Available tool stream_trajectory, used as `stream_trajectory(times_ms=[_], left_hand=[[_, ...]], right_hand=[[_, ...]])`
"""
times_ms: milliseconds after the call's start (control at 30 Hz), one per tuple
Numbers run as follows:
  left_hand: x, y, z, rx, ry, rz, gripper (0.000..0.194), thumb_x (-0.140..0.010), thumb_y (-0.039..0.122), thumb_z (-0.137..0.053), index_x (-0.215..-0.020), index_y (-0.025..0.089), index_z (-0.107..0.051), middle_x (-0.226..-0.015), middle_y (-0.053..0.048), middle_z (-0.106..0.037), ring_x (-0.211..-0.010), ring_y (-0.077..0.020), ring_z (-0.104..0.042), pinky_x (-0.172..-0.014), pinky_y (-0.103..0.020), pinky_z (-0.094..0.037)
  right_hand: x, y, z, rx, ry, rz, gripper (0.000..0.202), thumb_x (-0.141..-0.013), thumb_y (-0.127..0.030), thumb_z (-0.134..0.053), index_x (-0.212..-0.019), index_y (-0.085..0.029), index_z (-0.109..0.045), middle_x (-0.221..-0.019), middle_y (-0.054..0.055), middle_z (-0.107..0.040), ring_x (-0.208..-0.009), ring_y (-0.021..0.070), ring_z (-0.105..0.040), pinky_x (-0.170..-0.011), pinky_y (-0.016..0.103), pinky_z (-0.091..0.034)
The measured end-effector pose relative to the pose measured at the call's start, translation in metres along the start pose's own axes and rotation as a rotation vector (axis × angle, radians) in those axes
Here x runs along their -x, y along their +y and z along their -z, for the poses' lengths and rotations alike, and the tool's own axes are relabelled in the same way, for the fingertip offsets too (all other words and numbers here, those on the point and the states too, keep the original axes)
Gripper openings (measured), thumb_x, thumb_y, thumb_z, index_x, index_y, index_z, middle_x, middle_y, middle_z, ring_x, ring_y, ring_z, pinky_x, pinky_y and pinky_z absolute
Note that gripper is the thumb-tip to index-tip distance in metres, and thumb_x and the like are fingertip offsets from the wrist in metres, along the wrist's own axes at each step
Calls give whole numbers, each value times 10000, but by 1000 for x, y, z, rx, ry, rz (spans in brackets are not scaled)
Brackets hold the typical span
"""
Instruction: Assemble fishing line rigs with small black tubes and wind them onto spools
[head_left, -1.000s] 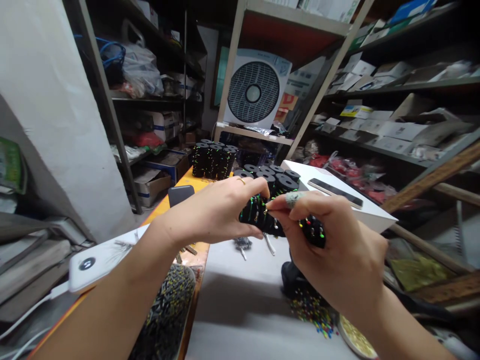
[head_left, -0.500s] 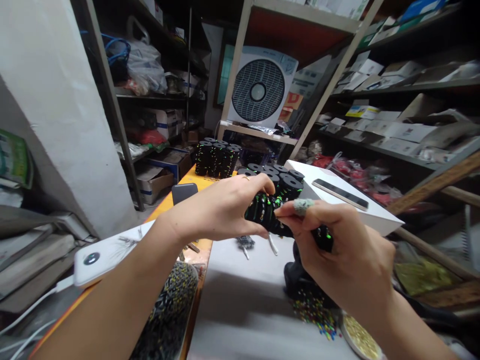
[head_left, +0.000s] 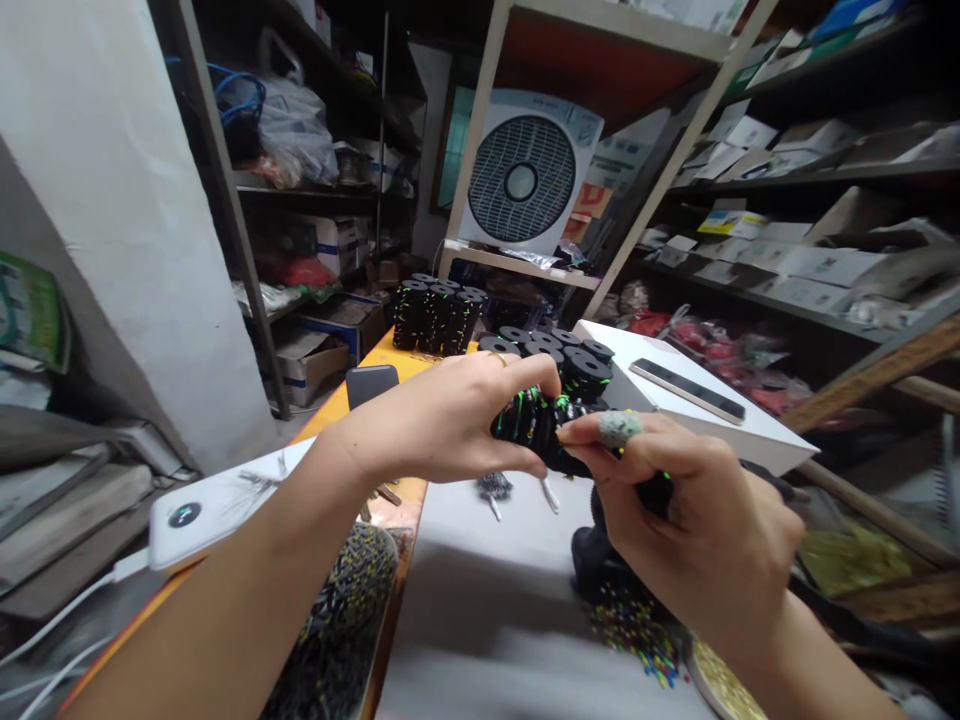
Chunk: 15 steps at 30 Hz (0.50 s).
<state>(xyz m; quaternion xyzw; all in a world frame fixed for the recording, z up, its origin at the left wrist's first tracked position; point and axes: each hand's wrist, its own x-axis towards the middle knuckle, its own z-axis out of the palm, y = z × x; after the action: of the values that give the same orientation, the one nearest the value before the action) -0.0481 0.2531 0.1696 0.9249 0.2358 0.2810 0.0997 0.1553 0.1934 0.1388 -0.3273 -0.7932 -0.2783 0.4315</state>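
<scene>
A black roll of ribbed discs with bright green bits (head_left: 531, 418) lies between my hands, above the pale work surface. My left hand (head_left: 457, 415) curls its thumb and fingers round the left end of this roll. At the roll's near right side, my right hand (head_left: 690, 500) pinches thumb and forefinger together; what is in the pinch is too small to make out. A grey-green wrap (head_left: 619, 428) covers one finger of that hand. Behind them stand several similar black spools (head_left: 585, 368). Part of the roll is hidden behind my right hand.
Left of the pale surface (head_left: 480, 620) a tray (head_left: 394, 550) holds small dark and yellow pieces. Coloured beads (head_left: 637, 635) lie near a dish of gold bits (head_left: 724, 680). A phone (head_left: 686, 390) rests on a white box (head_left: 772, 435). A white power bank (head_left: 217, 510) lies left.
My right hand has shifted slightly right and its knuckles have turned a little outward. My left hand keeps its hold on the roll. The whole view has moved slightly.
</scene>
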Motion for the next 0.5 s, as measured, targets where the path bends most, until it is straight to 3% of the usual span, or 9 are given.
stream_trajectory(times_ms=[267,500], left_hand=[[0,0,1,74,-3,44,430,-788,321,-737,-1150,188,-547,-1051,-43,-667,-940,-206,-602,-769,-297,-441],[-1,-1,0,62,5,33,415,-786,305,-717,-1141,175,-545,-1019,-40,-663,-912,-207,-601,-748,-309,-439]], right_hand=[[-4,-1,-1,-13,-26,23,275,-812,18,-630,-824,-213,-482,-879,-11,-724,-795,101,-697,-721,175,-542],[-3,1,1,18,-95,186,243,-807,55,-593,-856,-176,-534,-922,67,-721,-905,172,-696,-839,263,-563]])
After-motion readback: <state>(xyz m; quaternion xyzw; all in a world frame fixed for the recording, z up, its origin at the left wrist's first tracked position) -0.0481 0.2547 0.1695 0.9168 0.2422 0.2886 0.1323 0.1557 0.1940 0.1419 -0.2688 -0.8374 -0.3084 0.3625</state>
